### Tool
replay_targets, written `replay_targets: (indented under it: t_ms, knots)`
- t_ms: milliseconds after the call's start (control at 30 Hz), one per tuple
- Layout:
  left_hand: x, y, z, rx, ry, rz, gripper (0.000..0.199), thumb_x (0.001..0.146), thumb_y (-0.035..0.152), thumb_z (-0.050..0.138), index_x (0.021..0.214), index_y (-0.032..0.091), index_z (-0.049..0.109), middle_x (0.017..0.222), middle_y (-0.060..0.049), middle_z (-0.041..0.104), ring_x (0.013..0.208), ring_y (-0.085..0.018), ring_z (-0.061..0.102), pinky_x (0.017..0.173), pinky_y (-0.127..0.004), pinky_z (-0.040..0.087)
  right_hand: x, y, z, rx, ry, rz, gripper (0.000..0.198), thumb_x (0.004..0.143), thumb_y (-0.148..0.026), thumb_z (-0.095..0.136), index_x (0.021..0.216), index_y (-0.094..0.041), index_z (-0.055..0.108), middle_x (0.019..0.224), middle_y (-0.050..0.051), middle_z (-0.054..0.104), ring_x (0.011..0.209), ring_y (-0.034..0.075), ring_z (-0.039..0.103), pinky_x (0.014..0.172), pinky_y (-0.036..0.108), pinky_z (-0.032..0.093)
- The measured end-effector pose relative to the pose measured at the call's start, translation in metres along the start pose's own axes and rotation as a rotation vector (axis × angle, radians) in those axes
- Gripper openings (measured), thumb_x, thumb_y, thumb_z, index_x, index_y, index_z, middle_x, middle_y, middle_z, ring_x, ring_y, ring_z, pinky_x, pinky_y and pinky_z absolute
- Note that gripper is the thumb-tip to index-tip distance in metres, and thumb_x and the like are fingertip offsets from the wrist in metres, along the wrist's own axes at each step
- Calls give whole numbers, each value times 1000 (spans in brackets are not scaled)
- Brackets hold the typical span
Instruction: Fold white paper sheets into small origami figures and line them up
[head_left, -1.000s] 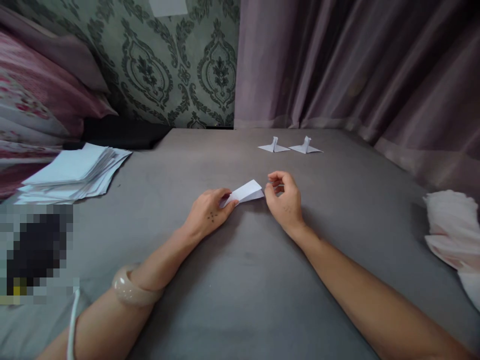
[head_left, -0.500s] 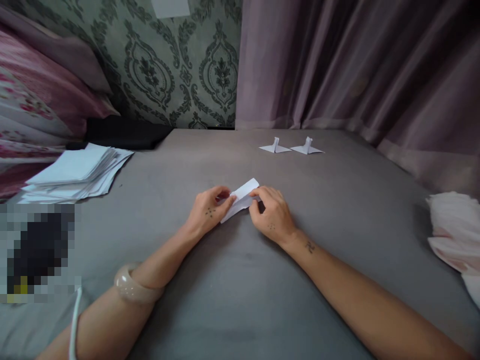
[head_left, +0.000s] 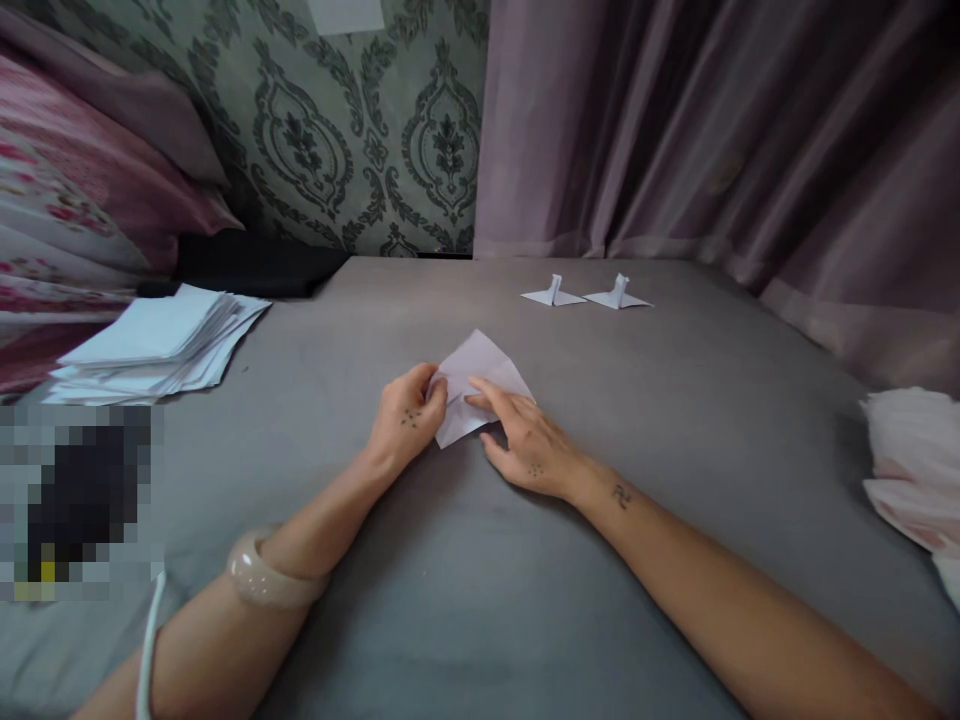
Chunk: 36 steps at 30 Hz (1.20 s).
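Observation:
A small creased sheet of white paper (head_left: 480, 360) lies between my hands over the grey surface, opened out with one corner pointing away from me. Its left edge is pinched between the thumb and fingers of my left hand (head_left: 407, 412). My right hand (head_left: 531, 440) rests across the right part of the sheet, fingers stretched out and thumb apart near the lower edge. The fingers hide some of the paper's right side.
Two folded white paper figures (head_left: 553, 293) stand side by side farther back. On the left is a stack of white paper (head_left: 142, 335), with a black folded cloth (head_left: 255, 265) behind it. Crumpled pale fabric (head_left: 911, 460) lies at the right edge. A white cable (head_left: 150, 640) passes by my left forearm.
The paper has gone from a narrow folded strip to a wider, opened sheet. My right hand has let go of its pinch and spread its fingers over it; my left hand shifted slightly left.

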<state>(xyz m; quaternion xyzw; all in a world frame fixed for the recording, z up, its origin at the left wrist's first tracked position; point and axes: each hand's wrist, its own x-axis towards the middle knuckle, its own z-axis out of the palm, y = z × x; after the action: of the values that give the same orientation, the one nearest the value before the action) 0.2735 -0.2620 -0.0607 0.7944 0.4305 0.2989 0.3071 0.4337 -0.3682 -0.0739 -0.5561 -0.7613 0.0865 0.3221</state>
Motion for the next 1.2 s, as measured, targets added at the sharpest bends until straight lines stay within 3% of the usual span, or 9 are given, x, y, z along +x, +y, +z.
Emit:
replay_targets:
  t_ms: [233, 333, 433, 600, 700, 767, 867, 967, 1200]
  knots:
    - [4, -6, 3, -559, 57, -333, 34, 74, 38, 60, 94, 11, 63, 74, -5, 67, 59, -14, 61, 51, -22, 45, 2, -1, -1, -258, 14, -173, 40, 91, -4, 38, 126, -17, 53, 124, 10, 63, 118, 19, 53, 109, 43, 31]
    - [4, -4, 3, -580, 63, -409, 34, 71, 31, 60, 99, 11, 59, 75, -5, 67, 59, -15, 61, 52, -23, 47, 2, 0, -3, -390, 74, -163, 29, 95, -10, 40, 107, -20, 65, 113, 8, 66, 108, 20, 54, 101, 40, 36]
    - [2, -7, 2, -459, 67, -403, 49, 70, 23, 57, 117, 12, 50, 80, -6, 67, 63, -17, 63, 54, -26, 49, 2, 4, -5, -493, 96, -97, 28, 96, -12, 41, 98, -20, 68, 101, 8, 66, 96, 21, 53, 88, 36, 40]
    - [-6, -12, -3, 60, 64, -135, 64, 75, 21, 55, 136, 13, 36, 103, -15, 63, 94, -29, 63, 80, -45, 52, 0, 10, -5, -457, -17, -61, 30, 92, -6, 44, 100, -20, 69, 97, 8, 65, 89, 21, 50, 81, 35, 39]
    - [-14, -1, -7, 375, 171, 144, 68, 77, 19, 56, 141, 8, 33, 133, -26, 44, 127, -39, 42, 102, -57, 36, -1, 13, -4, -406, -50, -41, 33, 90, -3, 44, 106, -20, 68, 100, 8, 65, 90, 20, 50, 80, 34, 39]
    - [-17, 9, -8, 478, 195, 325, 52, 85, 21, 52, 135, 13, 44, 145, -21, 36, 136, -38, 31, 109, -57, 27, -1, 13, -4, -402, -52, -33, 33, 90, -3, 44, 108, -20, 67, 102, 8, 65, 90, 20, 50, 81, 34, 39]
    - [-20, 17, -8, 482, -36, 471, 25, 92, 29, 47, 109, 19, 62, 127, -11, 58, 117, -27, 53, 100, -42, 41, -2, 12, -5, -402, -62, -33, 28, 91, -7, 46, 107, -19, 67, 103, 8, 64, 90, 21, 50, 81, 35, 39]
    - [-19, 15, -5, 509, -264, 442, 25, 91, 40, 52, 94, 19, 65, 102, -8, 69, 96, -23, 62, 79, -33, 50, -3, 9, -5, -400, -57, 2, 23, 92, -10, 49, 104, -17, 67, 103, 9, 64, 92, 22, 51, 81, 35, 41]
    - [-19, 13, -6, 675, -321, 540, 27, 92, 18, 40, 88, 17, 66, 91, -10, 69, 90, -23, 63, 74, -33, 49, -10, -3, -12, -401, -5, 132, 23, 92, -9, 46, 93, -18, 67, 99, 9, 66, 92, 22, 55, 79, 35, 44]
